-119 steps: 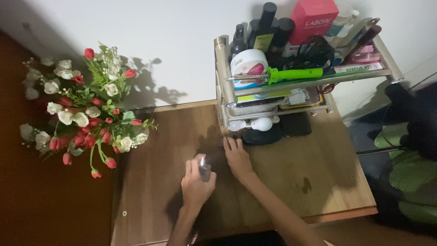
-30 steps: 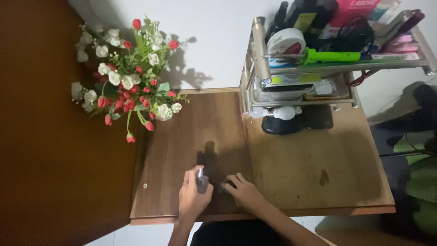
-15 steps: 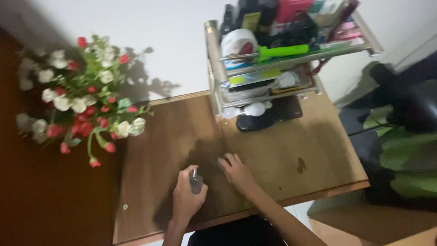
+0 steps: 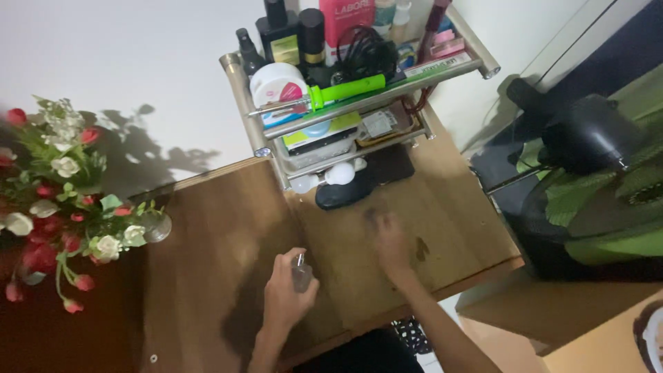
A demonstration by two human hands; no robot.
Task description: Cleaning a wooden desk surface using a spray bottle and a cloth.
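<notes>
My left hand (image 4: 284,293) grips a small clear spray bottle (image 4: 301,273) upright above the wooden tabletop (image 4: 221,235), near its front edge. My right hand (image 4: 390,238) lies blurred and flat on the wood to the right of the bottle, fingers spread toward the back, nothing in it. A dark oval object (image 4: 344,193) sits just beyond that hand, under the metal rack (image 4: 276,148).
The metal rack at the back holds dark bottles (image 4: 297,34), a white round tub (image 4: 276,86), a green-handled tool (image 4: 338,93) and a red box (image 4: 345,17). A vase of red and white flowers (image 4: 62,200) stands at left. A dark fan (image 4: 594,138) stands off the table's right.
My right hand has slid right and toward the back across the wood. My left hand keeps holding the bottle. The camera view has shifted.
</notes>
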